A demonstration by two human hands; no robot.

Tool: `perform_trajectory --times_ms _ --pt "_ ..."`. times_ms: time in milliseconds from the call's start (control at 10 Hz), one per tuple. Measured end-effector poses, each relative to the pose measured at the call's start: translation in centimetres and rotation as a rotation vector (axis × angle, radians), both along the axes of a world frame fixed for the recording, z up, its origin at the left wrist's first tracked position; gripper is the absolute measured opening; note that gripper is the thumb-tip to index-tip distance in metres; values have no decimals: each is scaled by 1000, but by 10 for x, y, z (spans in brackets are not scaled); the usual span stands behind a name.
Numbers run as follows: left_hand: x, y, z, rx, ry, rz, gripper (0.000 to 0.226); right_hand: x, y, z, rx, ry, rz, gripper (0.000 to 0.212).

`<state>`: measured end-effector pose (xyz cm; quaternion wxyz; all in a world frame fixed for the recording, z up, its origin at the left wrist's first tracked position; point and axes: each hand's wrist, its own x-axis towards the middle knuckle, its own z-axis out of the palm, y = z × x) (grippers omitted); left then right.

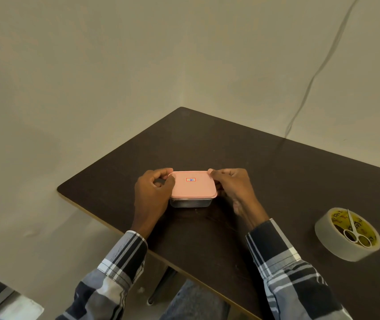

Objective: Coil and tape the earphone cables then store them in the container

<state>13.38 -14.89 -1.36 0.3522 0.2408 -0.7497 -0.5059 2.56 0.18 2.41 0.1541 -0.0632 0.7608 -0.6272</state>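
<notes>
At the near corner of the dark brown counter (277, 181), the person's left hand (153, 195) is curled round the left end of a small clear plastic container with a pale pink snap-on lid (192, 187), thumb and forefinger pinching the lid's rim, while the right hand (233, 184) does the same at the right end, its fingertips (211, 171) on the far right corner of the lid. Both hands are closed on the container, which sits flat on the counter between them; I cannot tell whether they are pressing the lid down or about to prise it up. No earphone cable is visible anywhere, and the see-through wall below the lid is too dim to show what lies inside. To my eye this box will be light and fairly stiff in the base, with a thin, bendy lid that flexes at its corners; smooth plastic like that can slip on the polished counter, so one hand ought to steady the base while the other works the lid's lip at a corner, where it gives most easily. A little red-bordered label (190, 179) sits on the middle of the lid. Checked black, grey and white shirt sleeves (122, 266) cover both forearms. Well apart to the right, near the counter's front edge, lies a fat roll of pale tape (327, 239) on its side, with small white-handled scissors (355, 232) resting across its open core. A thin grey wire (318, 70) trails down the plain wall behind.
</notes>
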Motion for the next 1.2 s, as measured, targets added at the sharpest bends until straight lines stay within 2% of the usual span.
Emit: perform_trajectory --times_ms 200,300,400,500,600,800,1000,1200 --pt "0 0 1 -38 -58 -24 25 1 1 -2 -21 -14 -8 14" --pt "9 0 0 -76 -105 -70 45 9 12 -5 -54 80 30 2" --pt "23 3 0 -112 -94 -149 76 16 26 -8 -97 115 193 27" --pt "30 2 -4 -208 -132 -192 83 17 29 -8 12 156 341 58" --pt "34 -3 -6 -319 -166 -149 80 11 14 -7 64 207 371 68" --pt "40 -26 -3 -399 -248 63 81 2 -42 -7 147 321 467 62" --pt "44 -54 3 -414 -291 223 76 -6 -101 -7 234 413 560 58" --pt "43 -56 6 -406 -368 270 82 -7 -103 -4 241 433 588 57"
